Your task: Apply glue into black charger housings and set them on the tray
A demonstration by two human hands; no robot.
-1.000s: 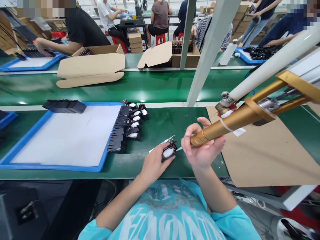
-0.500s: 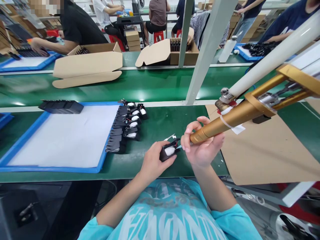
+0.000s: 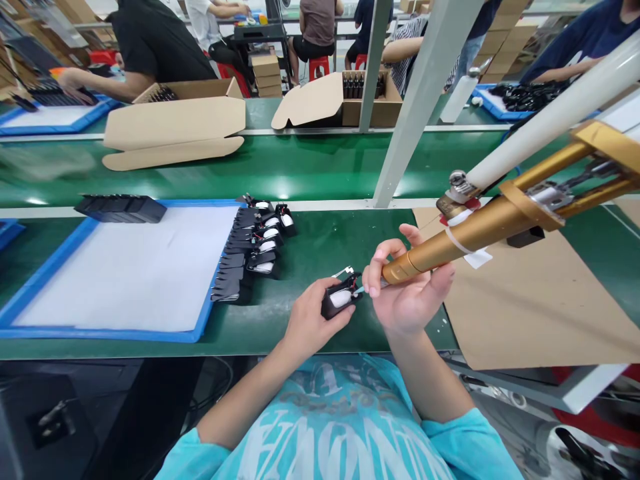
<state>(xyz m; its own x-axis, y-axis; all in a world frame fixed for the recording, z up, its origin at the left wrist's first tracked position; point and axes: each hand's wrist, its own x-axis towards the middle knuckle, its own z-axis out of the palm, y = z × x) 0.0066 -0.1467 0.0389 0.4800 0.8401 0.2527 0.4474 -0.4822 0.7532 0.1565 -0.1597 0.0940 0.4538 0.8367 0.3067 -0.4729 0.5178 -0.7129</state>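
My left hand [image 3: 311, 319] is closed round a small black device housing [image 3: 340, 298] with a white part inside and a metal tab at its upper edge. The right hand [image 3: 404, 287] cradles the lower end of a gold-coloured dispensing gun [image 3: 443, 248], fingers round its nozzle end. A thin pale-blue tip [image 3: 359, 291] reaches from the gun to the housing's right end. Whether it touches the inside I cannot tell. Left of my hands, several similar black housings [image 3: 265, 260] with white parts lie in rows along a tray edge.
A blue-rimmed tray [image 3: 203, 320] lined with white stands at left, with a black row of housings [image 3: 123, 209] on its far corner. Brown cardboard [image 3: 540, 300] covers the right side. A grey post [image 3: 407, 127] rises ahead. Beyond the green belt [image 3: 310, 167], co-workers sit near open boxes [image 3: 175, 123].
The gun and my right hand have shifted very slightly to the right. My left hand keeps its hold on the housing, and the view has tilted a little.
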